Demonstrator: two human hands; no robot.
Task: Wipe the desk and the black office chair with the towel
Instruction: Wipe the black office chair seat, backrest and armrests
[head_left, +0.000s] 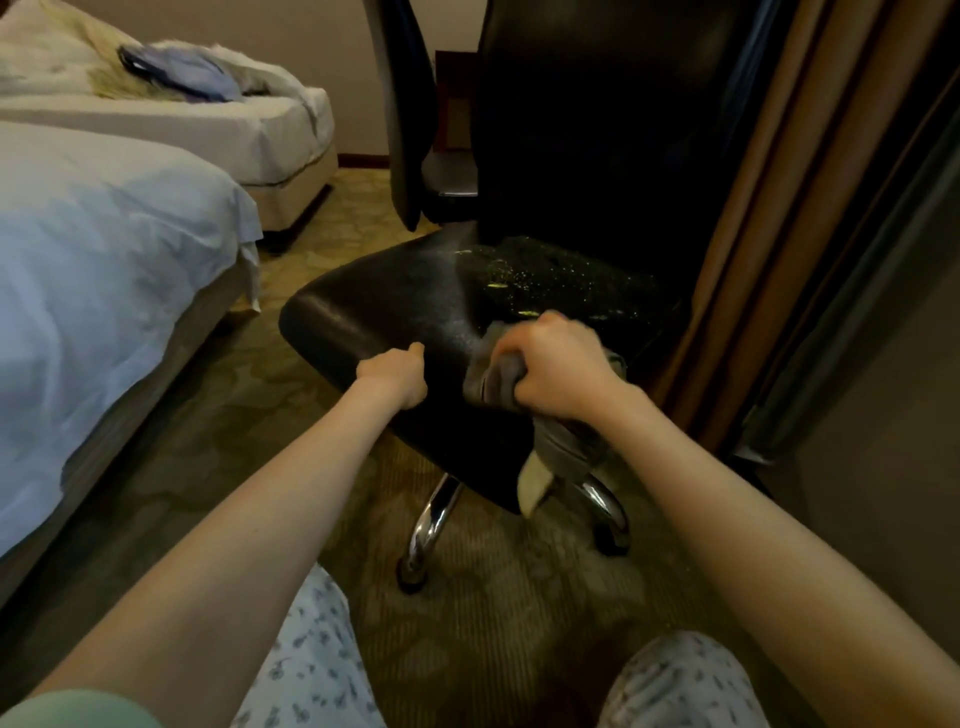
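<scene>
Fingers (519, 364) round towel (485, 382) on speckled chair seat (389, 312), beds (104, 260) beside

No text, label, brand, number or sign can be read anywhere in this view.

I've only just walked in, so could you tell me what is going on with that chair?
A person is wiping the black office chair. The right hand grips a grey towel pressed onto the seat, while the left hand holds the seat's front edge. Yellowish specks lie on the back part of the seat beyond the towel, so that area looks not yet wiped.
</scene>
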